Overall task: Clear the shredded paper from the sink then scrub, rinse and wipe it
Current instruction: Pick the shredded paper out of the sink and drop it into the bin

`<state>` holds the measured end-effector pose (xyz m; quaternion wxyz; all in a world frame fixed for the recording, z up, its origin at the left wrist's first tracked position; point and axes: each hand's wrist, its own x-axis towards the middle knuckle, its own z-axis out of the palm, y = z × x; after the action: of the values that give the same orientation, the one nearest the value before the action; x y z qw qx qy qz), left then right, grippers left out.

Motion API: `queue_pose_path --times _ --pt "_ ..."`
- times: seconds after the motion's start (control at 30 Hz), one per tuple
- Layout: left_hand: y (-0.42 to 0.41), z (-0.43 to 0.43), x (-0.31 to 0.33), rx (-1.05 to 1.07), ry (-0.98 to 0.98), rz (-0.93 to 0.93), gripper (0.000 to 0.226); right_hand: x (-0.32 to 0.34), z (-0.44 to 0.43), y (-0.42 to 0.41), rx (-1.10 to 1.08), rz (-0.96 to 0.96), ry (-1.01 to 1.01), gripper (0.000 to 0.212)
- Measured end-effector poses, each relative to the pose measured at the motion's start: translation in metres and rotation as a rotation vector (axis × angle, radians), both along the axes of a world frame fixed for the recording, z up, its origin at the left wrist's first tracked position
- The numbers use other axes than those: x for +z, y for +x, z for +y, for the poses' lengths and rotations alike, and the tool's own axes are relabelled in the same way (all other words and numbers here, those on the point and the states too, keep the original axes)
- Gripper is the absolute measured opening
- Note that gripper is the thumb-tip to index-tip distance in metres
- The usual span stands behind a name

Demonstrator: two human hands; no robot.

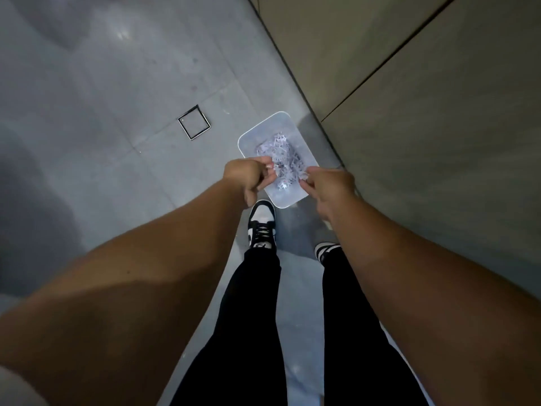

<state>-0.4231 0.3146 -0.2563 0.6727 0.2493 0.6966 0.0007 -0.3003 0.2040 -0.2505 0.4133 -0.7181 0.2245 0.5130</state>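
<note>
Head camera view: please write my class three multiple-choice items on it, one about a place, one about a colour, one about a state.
1. Where is the tub? A on the floor; B on a table; C on a chair.
2. What colour are the trousers? A blue; B black; C red.
3. The tub is: A empty; B lidded; C open, with shredded paper inside.

Answers: 1 A, it sits on the grey tiles ahead of the shoes. 2 B, both legs are black. 3 C, there is no lid and shreds show inside.
</note>
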Motion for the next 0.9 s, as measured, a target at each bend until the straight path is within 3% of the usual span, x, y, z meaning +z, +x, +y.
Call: queue_pose_path --times 0.23,0.33,0.37,0.5,0.63,0.7,0.9 --pt "0.022 0.007 -0.044 -0.045 0.119 0.089 0.021 -0.058 0.029 -0.006 0.105 -0.09 -0.197 0.015" --pt "0.025 0.012 -0.061 -0.084 0.125 0.079 0.017 -0.077 0.036 -0.012 0.173 -0.113 -0.228 0.05" --pt "0.025 0.013 -0.067 -0.106 0.111 0.073 0.017 -0.081 0.036 -0.012 0.19 -0.107 -0.233 0.053" --pt "0.023 0.019 -0.083 -0.19 -0.004 0.039 0.023 -0.09 0.036 -0.012 0.088 0.029 -0.118 0.033" --pt "0.017 0.024 -0.086 -0.136 -0.101 0.0 0.027 -0.088 0.036 -0.014 0.056 0.068 -0.164 0.003" --pt "0.017 0.027 -0.085 -0.084 -0.128 -0.036 0.029 -0.086 0.036 -0.015 0.094 0.062 -0.164 0.002" --pt "0.017 0.03 -0.079 -0.073 -0.185 -0.078 0.037 -0.086 0.041 -0.022 0.065 0.038 -0.18 0.027"
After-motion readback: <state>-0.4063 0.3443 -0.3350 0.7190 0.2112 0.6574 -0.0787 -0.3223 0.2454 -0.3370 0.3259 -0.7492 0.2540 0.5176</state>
